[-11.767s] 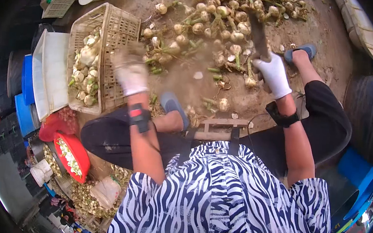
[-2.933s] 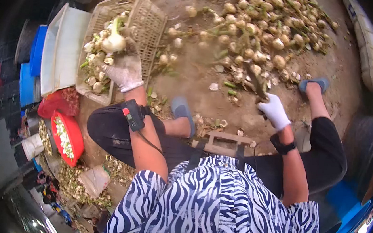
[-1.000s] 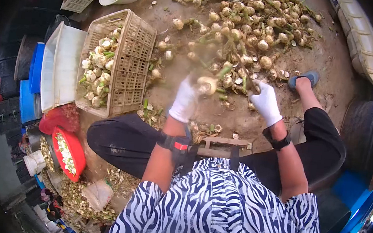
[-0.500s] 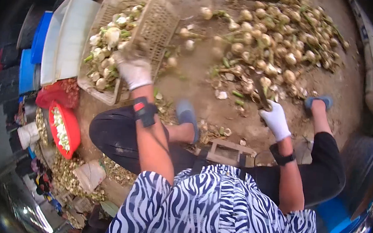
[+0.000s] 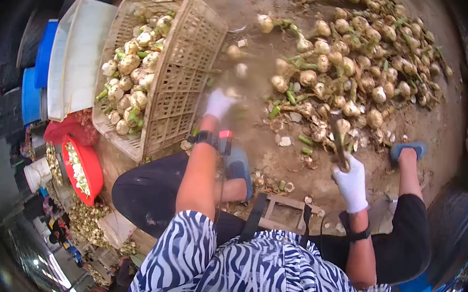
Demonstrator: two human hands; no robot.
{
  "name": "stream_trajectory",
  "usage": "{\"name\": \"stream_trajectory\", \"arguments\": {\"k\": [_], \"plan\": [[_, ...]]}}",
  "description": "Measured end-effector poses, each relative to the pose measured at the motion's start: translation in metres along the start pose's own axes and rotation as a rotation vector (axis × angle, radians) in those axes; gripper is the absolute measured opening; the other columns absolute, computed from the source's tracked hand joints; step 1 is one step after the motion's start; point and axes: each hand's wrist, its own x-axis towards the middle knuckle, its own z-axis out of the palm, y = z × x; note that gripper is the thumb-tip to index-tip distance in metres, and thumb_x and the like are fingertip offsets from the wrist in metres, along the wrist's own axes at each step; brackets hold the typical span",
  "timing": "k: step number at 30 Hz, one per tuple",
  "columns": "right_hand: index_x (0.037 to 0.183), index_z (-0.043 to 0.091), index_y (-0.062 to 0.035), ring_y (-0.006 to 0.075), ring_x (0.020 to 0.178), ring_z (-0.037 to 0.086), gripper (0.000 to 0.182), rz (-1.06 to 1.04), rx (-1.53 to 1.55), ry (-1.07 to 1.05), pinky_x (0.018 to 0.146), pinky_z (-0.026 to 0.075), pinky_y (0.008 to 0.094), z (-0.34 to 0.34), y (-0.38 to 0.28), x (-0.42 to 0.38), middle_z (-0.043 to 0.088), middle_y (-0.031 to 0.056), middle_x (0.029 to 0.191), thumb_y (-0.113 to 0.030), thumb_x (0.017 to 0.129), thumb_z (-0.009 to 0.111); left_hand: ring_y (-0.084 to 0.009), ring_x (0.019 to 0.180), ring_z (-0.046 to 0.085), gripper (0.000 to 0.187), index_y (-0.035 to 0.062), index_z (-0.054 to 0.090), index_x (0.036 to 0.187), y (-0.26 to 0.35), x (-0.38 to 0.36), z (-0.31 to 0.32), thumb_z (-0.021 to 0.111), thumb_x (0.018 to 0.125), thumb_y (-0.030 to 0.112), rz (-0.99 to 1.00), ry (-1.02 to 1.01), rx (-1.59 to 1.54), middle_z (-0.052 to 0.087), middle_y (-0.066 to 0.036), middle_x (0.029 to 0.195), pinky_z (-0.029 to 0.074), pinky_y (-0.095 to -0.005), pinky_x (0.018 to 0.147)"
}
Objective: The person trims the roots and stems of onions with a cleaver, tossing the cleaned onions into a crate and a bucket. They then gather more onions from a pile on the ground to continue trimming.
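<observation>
1 knife (image 5: 338, 139) in closed r hand (image 5: 351, 183) | l hand (image 5: 219, 104) blurred nr crate (image 5: 180, 88), opening/hold: can't tell

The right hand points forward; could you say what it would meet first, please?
Led by the knife-like tool in its grip, the right hand would probably first meet the near edge of the bulb pile, though depth is unclear.
</observation>
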Motion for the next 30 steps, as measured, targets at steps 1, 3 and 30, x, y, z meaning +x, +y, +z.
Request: {"name": "stream_trajectory", "arguments": {"k": [1, 3, 30], "plan": [[0.101, 0.064, 0.0013, 0.0328, 0.089, 0.066, 0.032, -0.008, -0.067, 0.008, 0.078, 0.051, 0.0347, 0.002, 0.003, -0.001, 0.066, 0.0210, 0.092, -0.006, 0.069, 0.065, -0.0256, 0.081, 0.066, 0.054, 0.0037, 0.063, 0.107, 0.006, -0.009, 0.016, 0.082, 0.062, 0.027, 0.007, -0.026, -0.004, 0.069, -0.013, 0.095, 0.053, -0.0359, 0.072], [0.101, 0.065, -0.0016, 0.0359, 0.089, 0.064, 0.034, -0.132, -0.140, 0.057, 0.076, 0.051, 0.0389, 0.005, 0.001, -0.003, 0.066, 0.0218, 0.094, -0.010, 0.068, 0.067, -0.0123, 0.081, 0.063, 0.042, 0.0019, 0.062, 0.107, 0.060, -0.049, 0.040, 0.077, 0.071, 0.018, 0.069, -0.226, -0.340, 0.067, -0.007, 0.092, 0.052, -0.0284, 0.073], [0.081, 0.061, -0.0057, 0.0368, 0.081, 0.063, 0.013, -0.407, -0.425, 0.180, 0.069, 0.051, 0.0425, -0.023, -0.007, -0.067, 0.066, 0.0178, 0.085, -0.002, 0.069, 0.057, -0.0171, 0.082, 0.065, 0.048, 0.0006, 0.061, 0.111, 0.204, -0.239, 0.044, 0.078, 0.070, 0.017, 0.644, -0.277, -0.046, 0.069, -0.006, 0.095, 0.051, -0.0289, 0.072]]}}
